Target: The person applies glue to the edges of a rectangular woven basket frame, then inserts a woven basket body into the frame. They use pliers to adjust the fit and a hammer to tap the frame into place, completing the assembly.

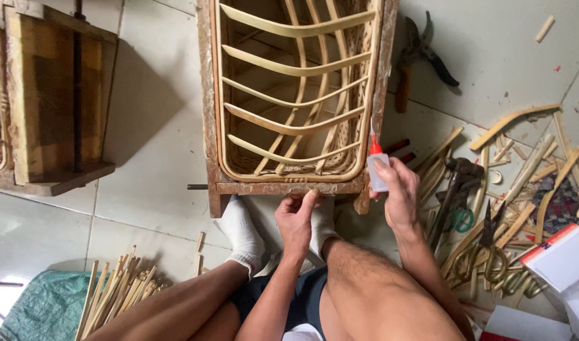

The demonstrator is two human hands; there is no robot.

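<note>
A rattan basket [294,120] with curved slats sits inside a worn wooden frame [207,101] on the tiled floor in front of me. My left hand [297,216] presses its fingertips against the near edge of the frame, just below the basket's woven rim. My right hand [400,192] holds a small glue bottle [376,165] with a red pointed nozzle upright, beside the frame's near right corner. My feet in white socks [240,232] rest against the frame's base.
Another wooden frame [55,101] stands at the left. Pruning shears [422,50] lie at the upper right. Rattan offcuts [523,164], a hammer [457,183] and scissors [485,252] litter the floor on the right. Thin sticks [115,290] lie on a green sheet [43,309] at the lower left.
</note>
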